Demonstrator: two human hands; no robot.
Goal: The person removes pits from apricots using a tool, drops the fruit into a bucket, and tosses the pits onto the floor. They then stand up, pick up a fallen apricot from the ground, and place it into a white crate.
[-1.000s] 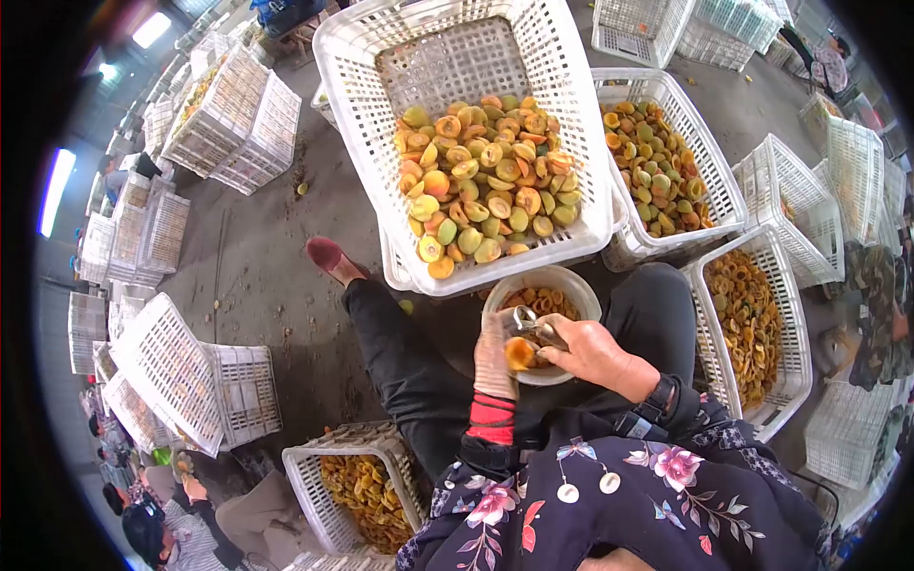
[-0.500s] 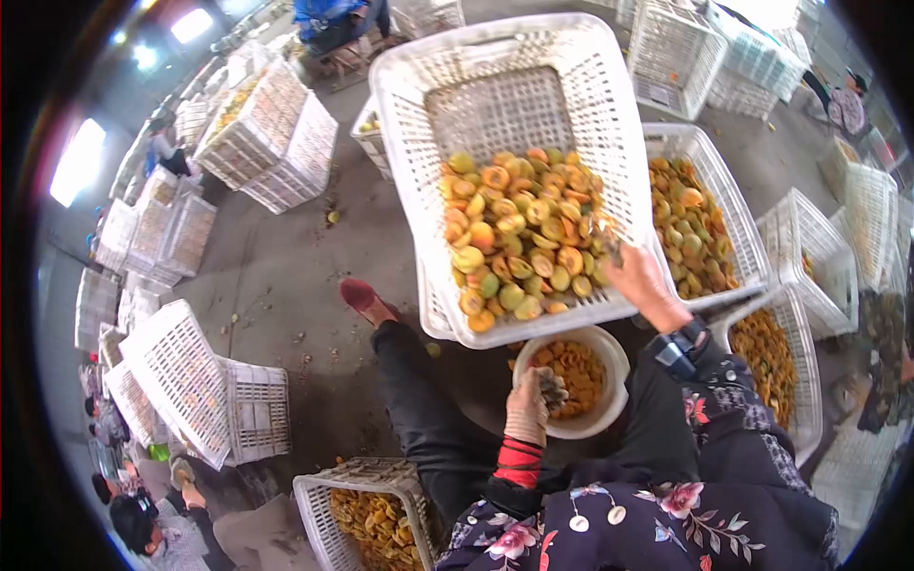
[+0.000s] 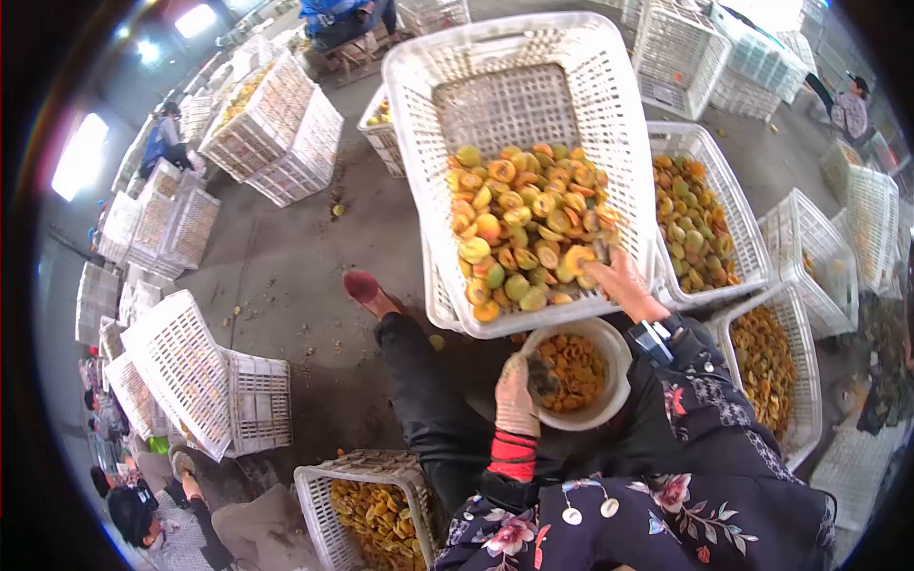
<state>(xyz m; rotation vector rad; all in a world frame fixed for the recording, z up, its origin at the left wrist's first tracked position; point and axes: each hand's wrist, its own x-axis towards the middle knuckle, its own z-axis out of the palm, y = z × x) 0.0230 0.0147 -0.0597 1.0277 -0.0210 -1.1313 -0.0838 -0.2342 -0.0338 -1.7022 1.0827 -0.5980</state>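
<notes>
My right hand point(image 3: 624, 285), with a dark wristband, reaches over the near right corner of a large white plastic crate point(image 3: 624, 143). Its fingers close on an apricot half point(image 3: 578, 259) at the edge of a heap of halved apricots point(image 3: 528, 224), some orange, some greenish. Below the crate stands a round white bucket point(image 3: 609, 404) with orange apricot pieces point(image 3: 576, 371) inside. My left hand point(image 3: 517, 395), a red band at its wrist, is at the bucket's left rim. Its fingers are curled and dark at the tips; what they hold, if anything, is hidden.
Crates of fruit stand at the right point(image 3: 752, 257), lower right point(image 3: 809, 400) and lower left point(image 3: 314, 504). Stacked white crates point(image 3: 252, 404) are at the left. A seated person point(image 3: 171, 523) is at the lower left, others farther off. My foot in a red shoe point(image 3: 362, 285) rests on the floor.
My right hand has moved slightly left and down onto the fruit at the heap's near edge. The left hand has shifted a little left and up, to the bucket's rim.
</notes>
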